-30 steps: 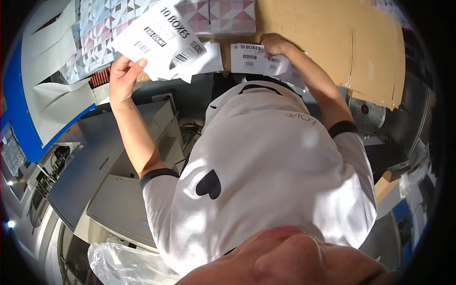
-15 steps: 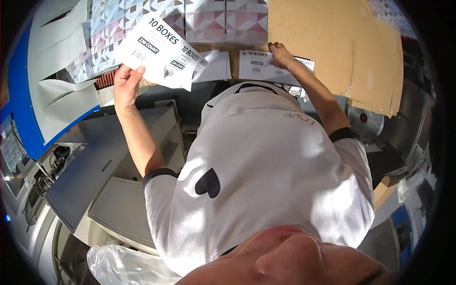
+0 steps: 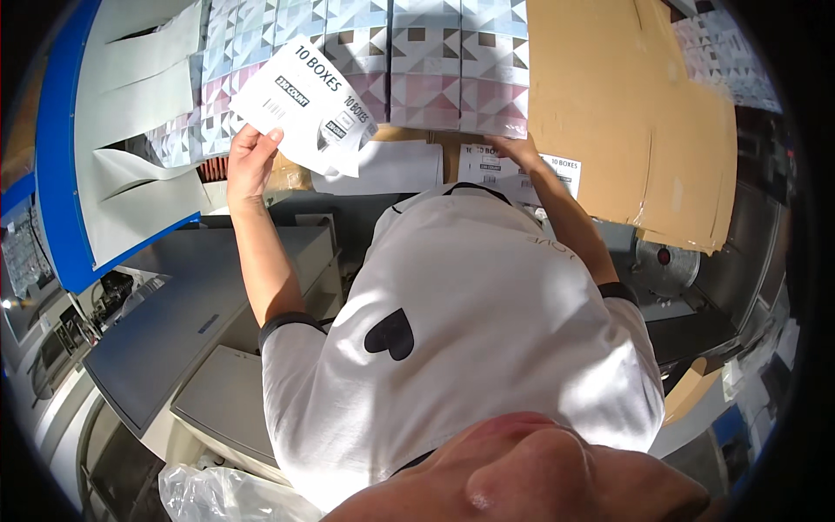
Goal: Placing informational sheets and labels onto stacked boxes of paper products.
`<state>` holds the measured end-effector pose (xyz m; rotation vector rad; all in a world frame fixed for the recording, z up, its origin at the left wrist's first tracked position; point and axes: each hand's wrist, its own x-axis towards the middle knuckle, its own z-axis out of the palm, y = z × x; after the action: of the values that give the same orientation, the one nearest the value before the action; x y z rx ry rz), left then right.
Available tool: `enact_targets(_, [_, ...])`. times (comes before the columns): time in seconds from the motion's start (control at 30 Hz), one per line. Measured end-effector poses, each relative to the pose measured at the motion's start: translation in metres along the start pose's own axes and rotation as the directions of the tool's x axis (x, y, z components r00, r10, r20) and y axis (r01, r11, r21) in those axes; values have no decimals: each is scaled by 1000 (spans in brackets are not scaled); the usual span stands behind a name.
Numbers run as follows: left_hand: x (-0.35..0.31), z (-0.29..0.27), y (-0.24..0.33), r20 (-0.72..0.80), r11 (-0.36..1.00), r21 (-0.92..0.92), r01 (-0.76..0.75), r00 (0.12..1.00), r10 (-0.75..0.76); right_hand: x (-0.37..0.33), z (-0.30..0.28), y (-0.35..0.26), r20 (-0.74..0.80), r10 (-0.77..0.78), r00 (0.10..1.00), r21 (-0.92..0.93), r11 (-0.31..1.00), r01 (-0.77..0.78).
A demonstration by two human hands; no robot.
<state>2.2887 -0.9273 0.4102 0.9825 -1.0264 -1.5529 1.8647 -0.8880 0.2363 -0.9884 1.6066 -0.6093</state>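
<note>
My left hand (image 3: 253, 165) is closed on white printed label sheets (image 3: 277, 94), thumb on top, holding them up in front of the patterned boxes. At least two labels show, one overlapping the other. A row of boxes (image 3: 426, 74) with grey, white and pink triangles stands beyond my hands. My right hand (image 3: 522, 153) reaches to the near edge of this row, over more printed labels (image 3: 558, 172). Its fingertips are in shadow against the box edge, so their grip is hidden. A plain white sheet (image 3: 387, 165) lies between my two hands.
Brown cardboard (image 3: 617, 113) spreads to the right of the boxes. At the left is a blue-edged frame (image 3: 74, 174) with white flaps (image 3: 148, 100). A grey cabinet (image 3: 204, 304) stands below my left arm, and clear plastic film (image 3: 230, 496) lies at the lower left.
The patterned boxes reach lower in view, and the whole scene has shifted. My right hand has gone from above the labels to the box edge. The left hand still holds its label sheets.
</note>
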Motion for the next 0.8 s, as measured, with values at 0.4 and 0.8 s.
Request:
enact_targets(0.4, [63,-1,-90,264,923,71,377,886,-382,50,-7,-8,118,76,990,18,997,-78])
enact_targets(0.8, [71,49,1,164,992,-96,85,984,-68,-25,3,-91,282,42,959,-343,937,59])
